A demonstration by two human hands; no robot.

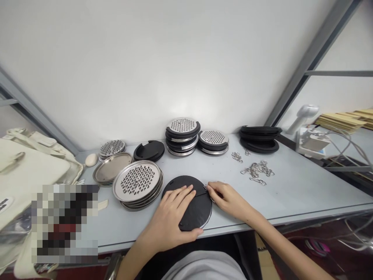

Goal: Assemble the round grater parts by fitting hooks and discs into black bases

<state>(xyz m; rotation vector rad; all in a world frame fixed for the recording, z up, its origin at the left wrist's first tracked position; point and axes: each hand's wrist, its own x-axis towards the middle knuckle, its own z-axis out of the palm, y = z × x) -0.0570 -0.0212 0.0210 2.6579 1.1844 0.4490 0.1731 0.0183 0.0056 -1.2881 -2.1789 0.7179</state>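
Note:
A round black disc (196,212) lies at the table's front edge, with a thin line running across it from the middle to the right. My left hand (171,214) rests flat on its left part, fingers stretched out and the thumb along the near rim. At the disc's right edge my right hand (225,198) pinches a small metal wire clip (205,187), mostly hidden by the fingers. Loose wire clips (259,168) lie in a pile to the right. Left of the disc stands a stack of round metal grater plates (136,182).
Metal dishes (113,167), black curved-rim holders (149,150) and stacks of grater discs in black holders (183,136) line the back. More black holders (259,140) sit back right. A white bag (35,163) is at left, a handheld scanner (303,116) at right.

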